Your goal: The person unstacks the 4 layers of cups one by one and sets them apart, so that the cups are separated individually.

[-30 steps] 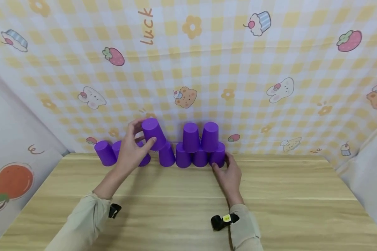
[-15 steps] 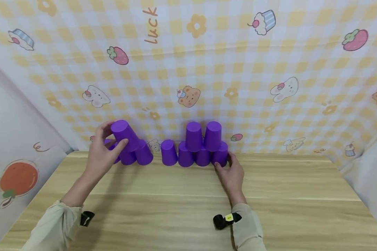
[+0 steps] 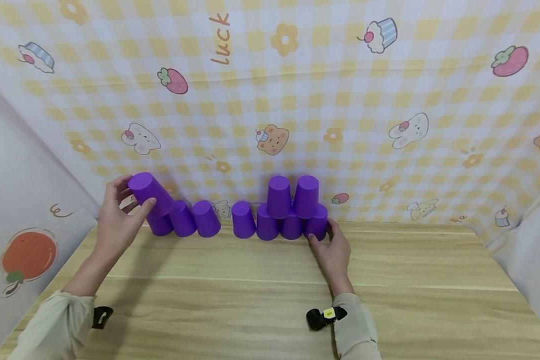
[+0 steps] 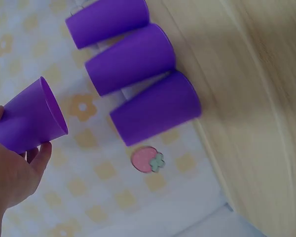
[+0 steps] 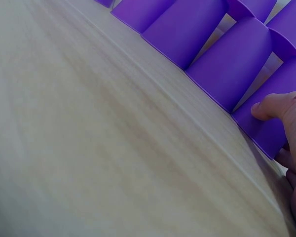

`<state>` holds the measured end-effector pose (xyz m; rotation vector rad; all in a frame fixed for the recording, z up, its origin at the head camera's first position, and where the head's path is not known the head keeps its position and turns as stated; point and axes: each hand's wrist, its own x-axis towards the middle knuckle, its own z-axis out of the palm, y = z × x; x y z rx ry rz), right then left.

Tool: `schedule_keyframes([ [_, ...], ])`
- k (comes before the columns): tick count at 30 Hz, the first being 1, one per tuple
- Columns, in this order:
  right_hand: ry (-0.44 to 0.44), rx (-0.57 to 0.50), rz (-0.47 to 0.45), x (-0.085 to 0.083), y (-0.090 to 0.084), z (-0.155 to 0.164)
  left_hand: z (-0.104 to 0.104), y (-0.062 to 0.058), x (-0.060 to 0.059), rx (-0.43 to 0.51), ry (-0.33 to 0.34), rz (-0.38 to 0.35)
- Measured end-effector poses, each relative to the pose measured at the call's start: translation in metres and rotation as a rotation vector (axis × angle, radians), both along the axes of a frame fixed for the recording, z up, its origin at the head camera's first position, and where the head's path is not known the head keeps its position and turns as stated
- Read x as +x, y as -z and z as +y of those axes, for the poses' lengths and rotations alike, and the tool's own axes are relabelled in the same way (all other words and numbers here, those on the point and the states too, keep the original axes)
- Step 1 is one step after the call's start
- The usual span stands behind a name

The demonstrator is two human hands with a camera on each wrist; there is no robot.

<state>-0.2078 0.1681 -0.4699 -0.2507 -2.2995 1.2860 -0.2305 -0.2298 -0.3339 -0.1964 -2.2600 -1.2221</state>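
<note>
Tabletop (image 3: 234,295) bears purple cups (image 3: 244,220) before yellow-checked cloth (image 3: 234,100).

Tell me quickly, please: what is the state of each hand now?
Left hand: holding a tapered, plastic-looking purple cup, tilted, in the air.
Right hand: holding the rightmost bottom-row purple cup, which stands mouth down.

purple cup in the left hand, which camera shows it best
The head view: the purple cup shows from its closed end to its rim, with the left hand covering part. The left wrist view shows its rim, but the picture's left edge cuts the cup off. The right wrist view does not show it.
</note>
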Motion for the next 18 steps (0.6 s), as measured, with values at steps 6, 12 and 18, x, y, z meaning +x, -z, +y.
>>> schedule_keyframes([
  [6,-0.005,-0.011,-0.003,0.000,0.000,-0.001,-0.015,0.002,-0.003,0.068,-0.099,-0.004],
  [12,-0.009,-0.022,-0.010,0.001,0.000,-0.001,-0.030,0.011,-0.007,0.093,-0.178,0.007],
  [18,-0.004,-0.019,-0.004,0.001,-0.001,-0.001,-0.044,0.015,-0.012,0.126,-0.296,0.022],
])
